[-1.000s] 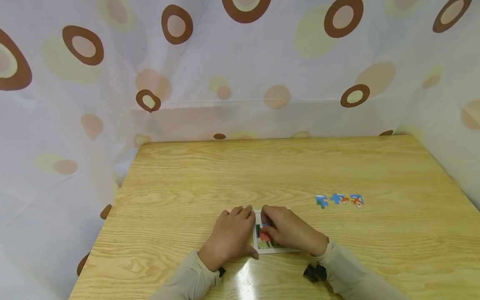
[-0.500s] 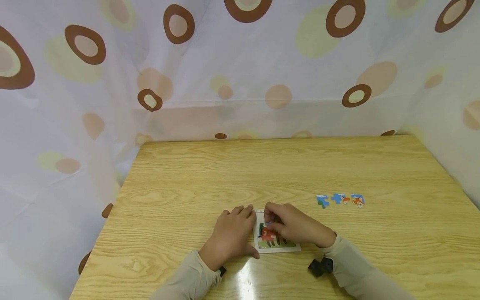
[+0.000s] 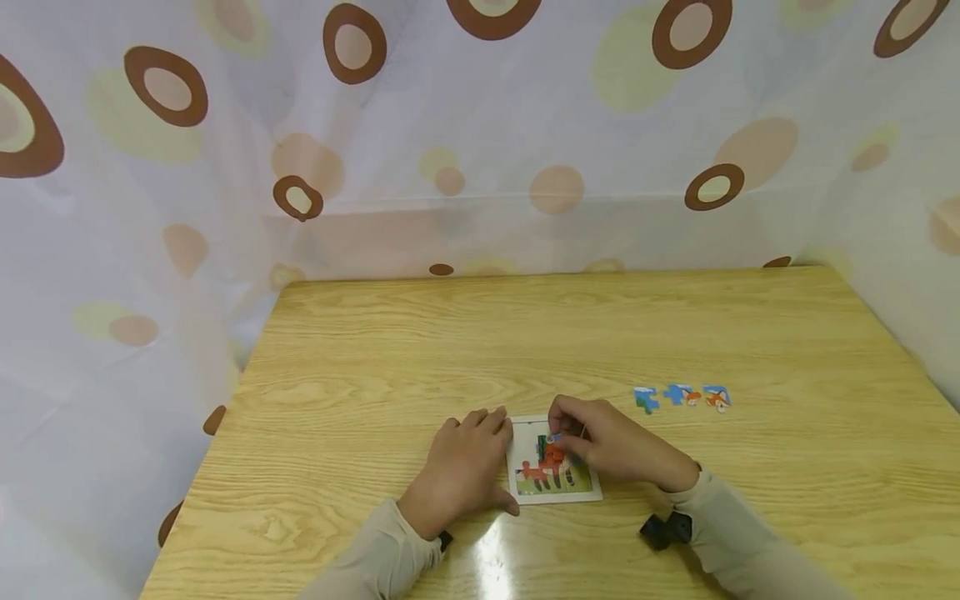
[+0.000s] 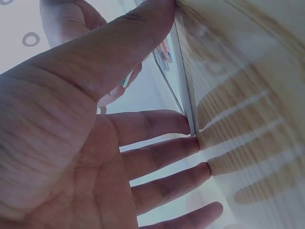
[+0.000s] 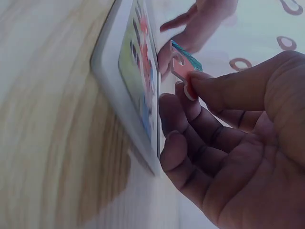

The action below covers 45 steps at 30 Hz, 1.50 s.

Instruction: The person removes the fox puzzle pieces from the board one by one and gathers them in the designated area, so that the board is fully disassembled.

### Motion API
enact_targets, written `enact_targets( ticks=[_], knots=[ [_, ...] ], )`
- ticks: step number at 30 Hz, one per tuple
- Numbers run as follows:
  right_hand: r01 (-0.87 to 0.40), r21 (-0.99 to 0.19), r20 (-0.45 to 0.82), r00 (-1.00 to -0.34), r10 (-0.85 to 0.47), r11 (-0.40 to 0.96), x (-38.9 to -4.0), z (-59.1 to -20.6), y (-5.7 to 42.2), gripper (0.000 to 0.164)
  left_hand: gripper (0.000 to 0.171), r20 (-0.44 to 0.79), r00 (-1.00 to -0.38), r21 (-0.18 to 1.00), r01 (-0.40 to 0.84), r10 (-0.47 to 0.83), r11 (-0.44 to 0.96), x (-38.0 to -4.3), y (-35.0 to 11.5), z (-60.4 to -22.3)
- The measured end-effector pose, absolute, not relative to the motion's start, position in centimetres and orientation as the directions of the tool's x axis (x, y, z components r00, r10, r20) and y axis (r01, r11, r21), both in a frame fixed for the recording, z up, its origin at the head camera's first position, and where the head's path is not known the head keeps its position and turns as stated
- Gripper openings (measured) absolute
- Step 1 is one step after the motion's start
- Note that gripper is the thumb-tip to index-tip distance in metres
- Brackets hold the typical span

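My right hand (image 3: pixel 611 442) pinches a green and red puzzle piece (image 5: pixel 183 69) between thumb and index finger, held just over the white-bordered puzzle board (image 3: pixel 558 499). In the right wrist view the piece is tilted and apart from the board. Joined pieces showing a red animal's body and dark legs on grass (image 3: pixel 536 479) fill the board's lower part. Bare white shows at its upper left. My left hand (image 3: pixel 461 475) lies along the board's left edge, fingers (image 4: pixel 162 150) extended and fingertips on the tabletop, the index fingertip touching the board's edge.
Three loose puzzle pieces lie right of the board: a blue and green one (image 3: pixel 646 400), a blue one with some orange (image 3: pixel 681 395) and one with a fox face (image 3: pixel 717 398). A patterned curtain (image 3: pixel 480 167) hangs behind the wooden table (image 3: pixel 375 350).
My right hand has moved right and slightly away from me with the puzzle piece, from the board's left side to its middle, uncovering the board's left part. My left hand has stayed put.
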State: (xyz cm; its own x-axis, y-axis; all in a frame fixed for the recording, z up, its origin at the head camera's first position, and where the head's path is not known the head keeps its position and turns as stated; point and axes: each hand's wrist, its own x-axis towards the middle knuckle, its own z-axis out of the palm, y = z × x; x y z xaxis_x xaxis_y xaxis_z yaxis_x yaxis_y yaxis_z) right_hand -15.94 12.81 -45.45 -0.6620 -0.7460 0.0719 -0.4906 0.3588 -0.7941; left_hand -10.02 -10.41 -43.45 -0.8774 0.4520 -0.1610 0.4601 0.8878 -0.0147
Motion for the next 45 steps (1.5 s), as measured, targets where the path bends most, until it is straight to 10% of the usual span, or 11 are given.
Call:
enact_targets(
  ticks=[24,45],
  knots=[
    [-0.485,-0.709,0.170,-0.822,-0.543,0.513,-15.9,-45.9,20.5,0.020,0.107,-0.139,-0.876,-0.009,0.468,0.463,0.883,-10.0,-10.6,-43.6],
    [-0.501,-0.614,0.168,-0.838,-0.519,0.610,-16.2,-46.2,24.0,0.021,0.108,-0.158,-0.873,0.005,0.467,0.461,0.884,-9.9,-10.4,-43.8]
  ],
)
